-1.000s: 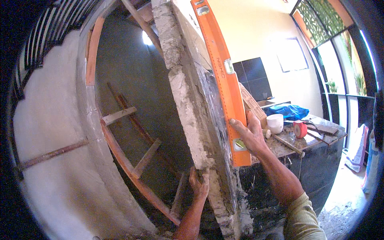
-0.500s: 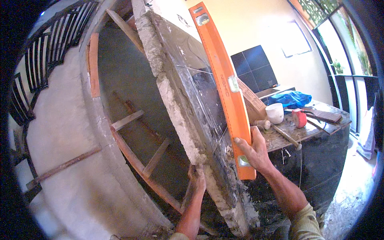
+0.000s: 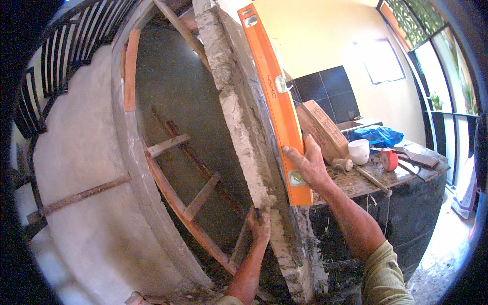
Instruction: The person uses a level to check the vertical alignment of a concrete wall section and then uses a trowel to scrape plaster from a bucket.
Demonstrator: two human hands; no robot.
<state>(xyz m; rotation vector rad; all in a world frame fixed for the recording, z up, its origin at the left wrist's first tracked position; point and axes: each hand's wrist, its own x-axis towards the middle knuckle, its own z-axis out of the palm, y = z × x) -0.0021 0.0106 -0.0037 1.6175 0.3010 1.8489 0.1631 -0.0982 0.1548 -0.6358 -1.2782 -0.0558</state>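
My right hand (image 3: 311,165) grips a long orange spirit level (image 3: 277,96) near its lower end, thumb across its face. The level stands steeply, its top leaning left, alongside the dark face of a narrow wall. Clear vials show near its top, middle and bottom. My left hand (image 3: 260,224) is closed on the rough, broken edge (image 3: 239,132) of that wall, lower down; its fingertips are partly hidden. Whether the level touches the wall along its whole length I cannot tell.
Right of the wall, a black-tiled counter (image 3: 406,203) bears a cardboard box (image 3: 323,129), white cup (image 3: 359,151), red tape measure (image 3: 389,159), hammer (image 3: 366,175) and blue plastic bag (image 3: 378,136). To the left, a wooden ladder (image 3: 201,195) leans inside the doorway beside a plastered wall (image 3: 84,152).
The level has shifted left and upward, closer to the wall's broken edge, with my right hand still on it. My left hand stays on the edge. The view has turned slightly.
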